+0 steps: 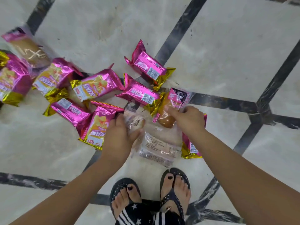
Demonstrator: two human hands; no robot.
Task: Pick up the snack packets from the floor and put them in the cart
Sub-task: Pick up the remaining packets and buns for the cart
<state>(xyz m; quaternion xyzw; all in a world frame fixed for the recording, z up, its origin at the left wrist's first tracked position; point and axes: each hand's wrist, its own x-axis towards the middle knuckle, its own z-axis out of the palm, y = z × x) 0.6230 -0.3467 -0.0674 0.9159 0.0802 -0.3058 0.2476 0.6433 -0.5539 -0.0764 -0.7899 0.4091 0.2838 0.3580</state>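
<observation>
Several pink-and-gold snack packets (97, 86) lie scattered on the tiled floor, from the far left to the middle. Two clear-wrapped bread packets sit in front of my feet. My left hand (120, 135) grips the left edge of one clear packet (134, 122). My right hand (188, 119) closes on the clear packet with a pink label and a brown bun (168, 111). A larger clear packet (160, 146) lies flat between my hands. One pink packet (192, 146) is partly hidden under my right forearm. No cart is in view.
The floor is pale marble (219, 54) with dark diagonal inlay strips. My feet in black studded sandals (175, 189) stand just below the packets. Another clear bread packet (29, 49) lies at the far left among pink ones.
</observation>
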